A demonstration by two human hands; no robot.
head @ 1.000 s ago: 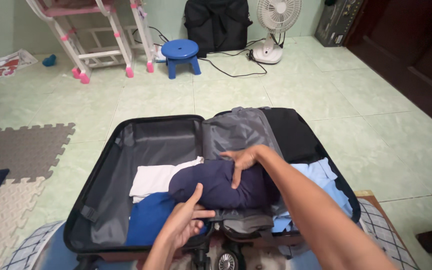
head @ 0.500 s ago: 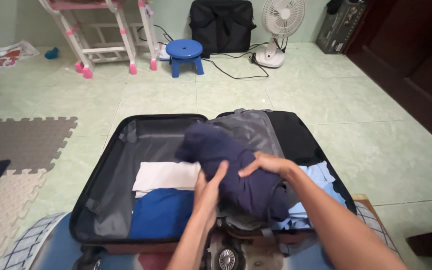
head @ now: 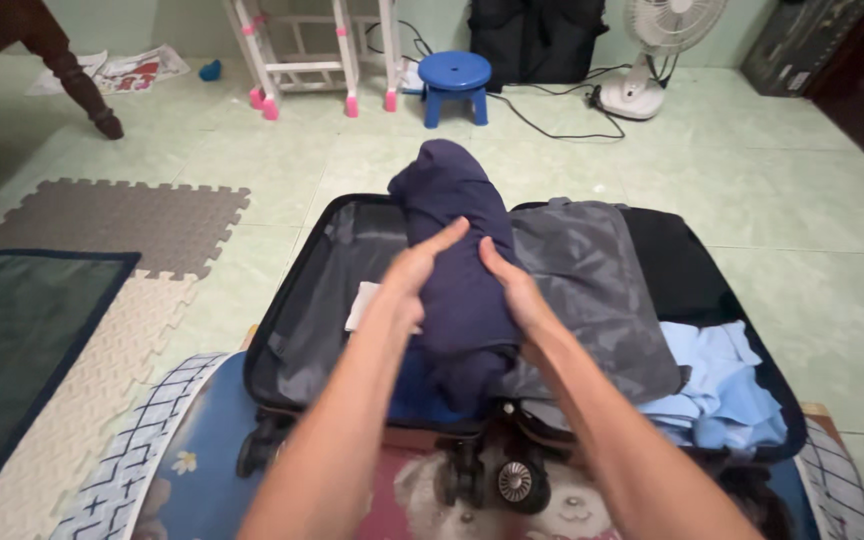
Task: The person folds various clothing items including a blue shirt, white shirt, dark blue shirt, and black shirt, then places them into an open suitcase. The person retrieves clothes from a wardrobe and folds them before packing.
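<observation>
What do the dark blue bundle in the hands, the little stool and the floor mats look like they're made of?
Navy garment: soft matte fabric, probably cotton knit, since it folds and sags between the left hand and right hand. Blue stool: smooth moulded plastic with a slight sheen. Grey puzzle mat: likely foam, textured, with interlocking toothed edges.

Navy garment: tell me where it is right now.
In the head view, the navy garment is held upright between the left hand and right hand, over the middle of the open suitcase, left of the grey divider flap.
</observation>
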